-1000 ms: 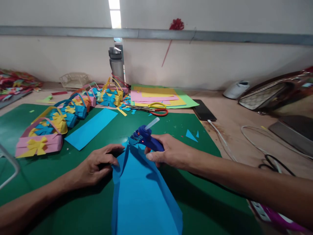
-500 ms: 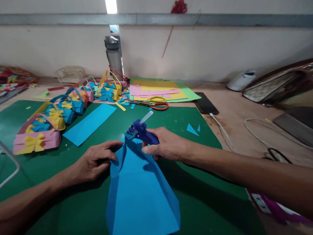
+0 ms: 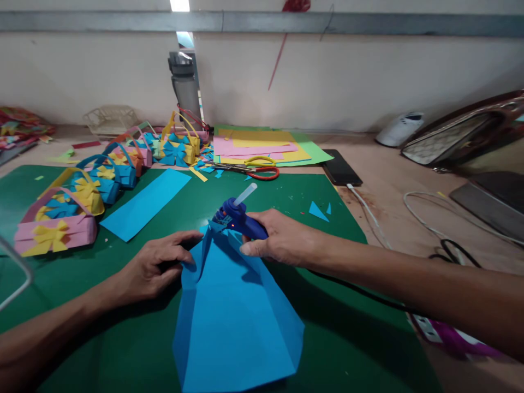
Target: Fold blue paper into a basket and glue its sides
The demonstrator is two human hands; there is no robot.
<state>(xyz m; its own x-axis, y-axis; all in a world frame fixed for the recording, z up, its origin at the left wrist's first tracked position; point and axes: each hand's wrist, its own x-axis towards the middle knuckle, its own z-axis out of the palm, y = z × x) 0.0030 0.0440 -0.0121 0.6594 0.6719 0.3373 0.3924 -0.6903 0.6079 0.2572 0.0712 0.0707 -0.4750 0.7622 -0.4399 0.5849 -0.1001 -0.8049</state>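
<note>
Head view: the right hand [image 3: 280, 237] is gripping a blue plastic glue gun [image 3: 245, 222], the left hand [image 3: 158, 267] is pinching a creased blue paper sheet [image 3: 237, 327], lower centre, its far end apparently standing unclosed.

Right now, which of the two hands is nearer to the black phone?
Right. The right hand, gripping the blue glue gun, is in front of the phone and to its left; the left hand is much farther left, at the folded blue paper.
</note>
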